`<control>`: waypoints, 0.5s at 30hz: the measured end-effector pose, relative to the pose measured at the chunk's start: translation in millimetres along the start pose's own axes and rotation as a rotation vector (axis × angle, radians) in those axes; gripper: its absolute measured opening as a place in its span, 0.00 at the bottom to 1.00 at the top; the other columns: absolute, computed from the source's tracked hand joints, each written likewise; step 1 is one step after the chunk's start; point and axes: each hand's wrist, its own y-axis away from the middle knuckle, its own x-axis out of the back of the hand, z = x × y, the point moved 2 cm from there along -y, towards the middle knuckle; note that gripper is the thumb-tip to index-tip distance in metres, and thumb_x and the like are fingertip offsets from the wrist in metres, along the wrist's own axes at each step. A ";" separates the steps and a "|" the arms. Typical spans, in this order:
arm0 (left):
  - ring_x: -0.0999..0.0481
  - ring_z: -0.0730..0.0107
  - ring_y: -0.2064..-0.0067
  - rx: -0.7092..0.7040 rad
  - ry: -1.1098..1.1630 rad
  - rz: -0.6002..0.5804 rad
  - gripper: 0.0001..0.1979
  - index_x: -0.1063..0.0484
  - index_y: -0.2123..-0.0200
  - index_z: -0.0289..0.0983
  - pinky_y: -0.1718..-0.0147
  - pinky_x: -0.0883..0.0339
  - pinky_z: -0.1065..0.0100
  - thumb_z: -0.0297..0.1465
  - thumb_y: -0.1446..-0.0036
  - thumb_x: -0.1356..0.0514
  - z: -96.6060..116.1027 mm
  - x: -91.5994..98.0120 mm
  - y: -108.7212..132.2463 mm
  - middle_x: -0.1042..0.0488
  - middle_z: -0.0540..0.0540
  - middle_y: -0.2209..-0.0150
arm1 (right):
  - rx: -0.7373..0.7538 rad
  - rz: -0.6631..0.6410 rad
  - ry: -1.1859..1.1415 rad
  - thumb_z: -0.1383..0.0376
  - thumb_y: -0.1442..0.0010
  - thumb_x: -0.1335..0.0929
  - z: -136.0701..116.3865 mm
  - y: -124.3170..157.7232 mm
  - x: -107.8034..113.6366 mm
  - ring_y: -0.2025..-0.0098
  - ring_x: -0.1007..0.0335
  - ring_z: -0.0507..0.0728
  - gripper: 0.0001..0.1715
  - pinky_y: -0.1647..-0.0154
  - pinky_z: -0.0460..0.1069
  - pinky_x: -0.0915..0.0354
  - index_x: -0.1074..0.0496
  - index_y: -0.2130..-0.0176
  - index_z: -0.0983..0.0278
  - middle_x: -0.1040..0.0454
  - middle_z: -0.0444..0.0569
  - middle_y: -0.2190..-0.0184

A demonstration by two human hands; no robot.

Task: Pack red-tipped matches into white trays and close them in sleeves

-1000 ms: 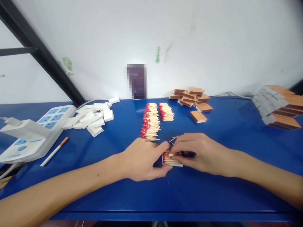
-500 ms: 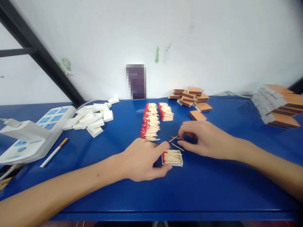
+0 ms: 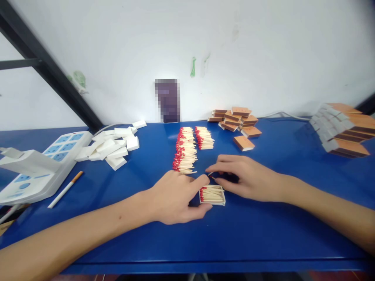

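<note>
A small white matchbox tray (image 3: 219,203) filled with red-tipped matches (image 3: 212,193) lies on the blue table. My left hand (image 3: 178,199) grips its left end, index finger along the far side and thumb along the near side. Just beyond the tray, my right hand (image 3: 246,175) has its thumb and index finger closing round a few loose matches (image 3: 211,174), mostly hidden by the fingers. Two rows of matches, a longer one (image 3: 186,150) and a shorter one (image 3: 204,138), lie behind my hands with their red heads to the left.
White empty-looking trays (image 3: 113,146) are heaped at the left, near a cigarette (image 3: 66,189) and a white power strip (image 3: 67,156). Orange matchbox sleeves (image 3: 240,119) pile up at the back, with a larger stack (image 3: 345,128) at the right. A pixelated dark rectangle (image 3: 170,101) leans on the wall.
My right hand has moved left and its fingers have come together over the loose matches, which lay spread out before. My left hand has stayed at the tray.
</note>
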 end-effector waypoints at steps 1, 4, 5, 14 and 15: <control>0.24 0.62 0.71 -0.001 -0.001 0.003 0.17 0.39 0.54 0.40 0.76 0.44 0.66 0.47 0.37 0.48 0.0 0.1 0.0 0.23 0.51 0.69 | 0.013 -0.002 0.004 0.63 0.34 0.36 -0.1 -0.1 -0.9 0.64 0.30 0.54 0.15 0.64 0.48 0.36 0.25 0.51 0.62 0.27 0.49 0.62; 0.25 0.62 0.72 0.001 -0.008 0.015 0.18 0.39 0.54 0.40 0.77 0.45 0.65 0.48 0.37 0.48 -0.3 -0.2 -0.3 0.24 0.52 0.70 | 0.039 0.021 0.011 0.64 0.34 0.35 1.0 -0.2 -1.6 0.62 0.29 0.55 0.13 0.60 0.50 0.35 0.23 0.54 0.62 0.27 0.50 0.60; 0.25 0.62 0.72 0.000 -0.009 0.016 0.18 0.39 0.53 0.40 0.77 0.46 0.65 0.48 0.37 0.48 -0.5 -0.4 -0.4 0.24 0.52 0.70 | 0.039 0.026 0.011 0.65 0.35 0.35 1.5 0.0 -1.4 0.61 0.29 0.55 0.13 0.60 0.50 0.35 0.23 0.55 0.62 0.27 0.50 0.61; 0.24 0.62 0.72 -0.002 -0.006 0.006 0.18 0.39 0.53 0.41 0.77 0.46 0.66 0.47 0.37 0.48 -0.2 -1.0 -0.4 0.24 0.52 0.71 | 0.012 0.046 0.034 0.59 0.35 0.35 2.5 2.1 6.9 0.64 0.31 0.55 0.15 0.63 0.50 0.36 0.26 0.69 0.64 0.26 0.50 0.65; 0.24 0.62 0.71 -0.002 -0.003 0.006 0.18 0.39 0.53 0.41 0.77 0.46 0.66 0.47 0.37 0.48 -0.2 -1.1 -0.3 0.24 0.52 0.71 | 0.012 0.052 0.047 0.59 0.35 0.34 2.7 2.0 7.7 0.65 0.31 0.55 0.15 0.64 0.50 0.36 0.27 0.70 0.64 0.26 0.50 0.66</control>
